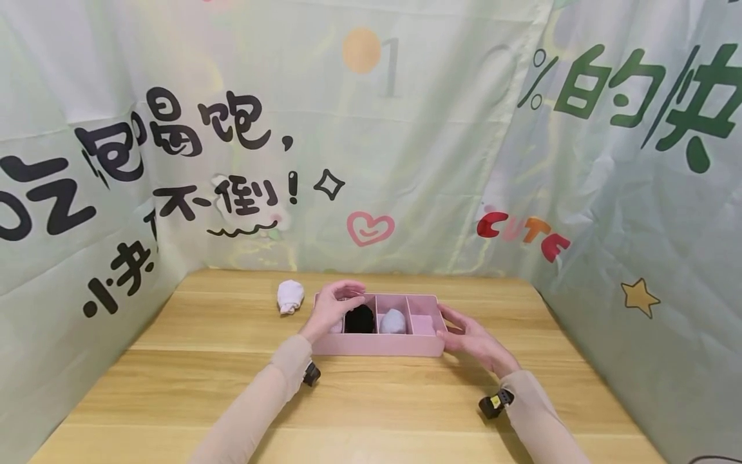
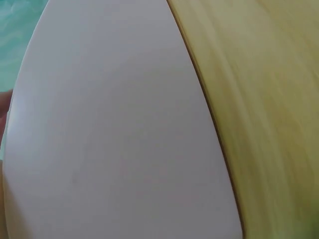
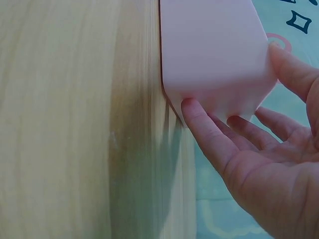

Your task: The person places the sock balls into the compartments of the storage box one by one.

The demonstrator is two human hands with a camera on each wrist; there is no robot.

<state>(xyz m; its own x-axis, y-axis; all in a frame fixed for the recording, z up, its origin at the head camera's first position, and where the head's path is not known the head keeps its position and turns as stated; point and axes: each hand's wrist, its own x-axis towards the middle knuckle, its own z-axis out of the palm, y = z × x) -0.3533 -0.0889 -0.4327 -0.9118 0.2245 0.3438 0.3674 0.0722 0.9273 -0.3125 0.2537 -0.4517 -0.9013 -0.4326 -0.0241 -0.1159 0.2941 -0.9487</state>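
Note:
A pink divided box [image 1: 379, 345] lies lengthwise on the table. Over its left end is my left hand [image 1: 334, 309], the fingers bent loosely above the compartment and nothing visible between them. A black balled-up sock [image 1: 359, 319] and a light grey one [image 1: 393, 321] sit in the middle compartments. Part of something pale pink [image 1: 337, 326] shows under my left hand. My right hand [image 1: 472, 336] holds the right end of the box. In the right wrist view its thumb [image 3: 294, 69] lies at the upper corner and its fingers [image 3: 209, 134] rest along the end wall.
A white balled-up sock [image 1: 290, 297] lies on the wooden table [image 1: 382, 412], left of the box and a little behind it. Printed fabric sheets [image 1: 417, 154] hang behind the table and along both sides.

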